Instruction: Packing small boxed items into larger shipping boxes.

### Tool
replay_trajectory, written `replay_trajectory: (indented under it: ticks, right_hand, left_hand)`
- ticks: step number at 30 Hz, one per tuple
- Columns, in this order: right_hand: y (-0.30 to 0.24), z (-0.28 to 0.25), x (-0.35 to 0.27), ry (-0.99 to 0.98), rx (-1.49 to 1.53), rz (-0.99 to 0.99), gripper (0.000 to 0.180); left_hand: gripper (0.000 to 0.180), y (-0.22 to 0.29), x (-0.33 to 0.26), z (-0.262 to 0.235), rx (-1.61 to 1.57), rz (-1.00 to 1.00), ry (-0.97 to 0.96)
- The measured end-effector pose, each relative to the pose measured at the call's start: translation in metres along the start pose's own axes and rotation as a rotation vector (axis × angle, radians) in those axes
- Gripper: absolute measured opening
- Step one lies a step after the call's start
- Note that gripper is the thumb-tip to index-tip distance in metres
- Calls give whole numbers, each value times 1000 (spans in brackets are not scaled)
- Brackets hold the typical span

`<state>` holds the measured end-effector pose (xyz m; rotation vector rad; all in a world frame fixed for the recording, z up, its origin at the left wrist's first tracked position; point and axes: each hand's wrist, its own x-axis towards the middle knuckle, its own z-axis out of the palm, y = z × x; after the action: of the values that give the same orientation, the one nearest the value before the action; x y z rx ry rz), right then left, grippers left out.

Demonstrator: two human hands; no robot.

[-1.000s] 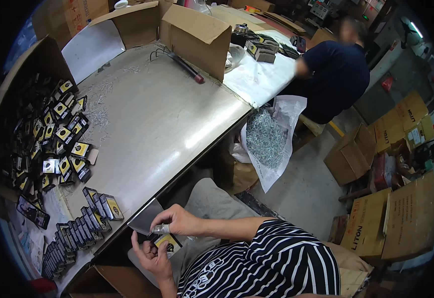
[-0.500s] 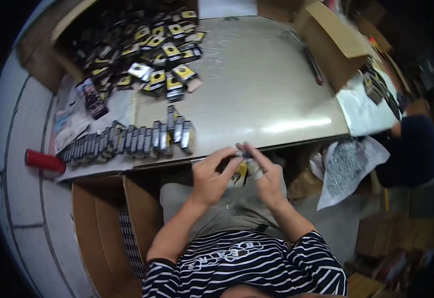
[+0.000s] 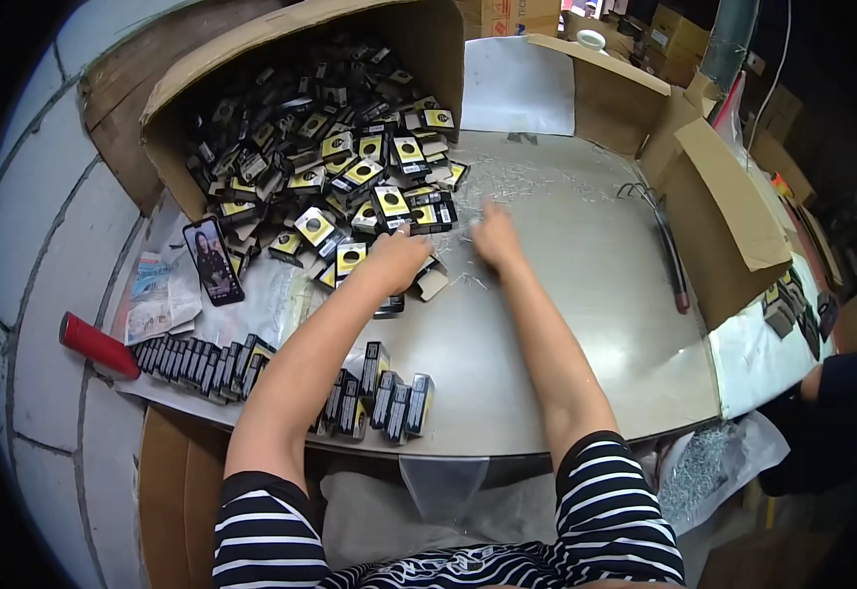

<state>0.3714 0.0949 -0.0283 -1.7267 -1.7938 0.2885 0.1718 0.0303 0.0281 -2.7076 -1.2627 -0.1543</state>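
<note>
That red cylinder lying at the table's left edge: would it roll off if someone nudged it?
Probably. The red cylinder is round, lies on its side by the table edge and nothing blocks it. It looks rigid, not floppy.

I see a grey metal table [image 3: 585,324] filling the middle of the frame, with a heap of small black-and-yellow packets [image 3: 350,187] spilling from an open cardboard box [image 3: 281,59] at upper left. Along its lower-left edge stands a row of dark packets [image 3: 281,378], beside a red cylinder [image 3: 98,346], a phone [image 3: 213,261] and a long tool [image 3: 666,245] at right.

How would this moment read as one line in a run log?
left hand: on small black-and-yellow boxes | right hand: on metal table, by boxes | row of boxes: near edge
</note>
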Motion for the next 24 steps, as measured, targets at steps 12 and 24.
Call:
replay_trajectory:
  ticks: [12,24]
  right_hand:
    - [11,-37,-179,-257,-363,-366,59]
    - [-25,-70,-245,-169,91,-167,58]
  left_hand:
    - [46,116,-122,-83,-1487,-464,376]
    - [31,263,-362,107,-1545,-866,-163]
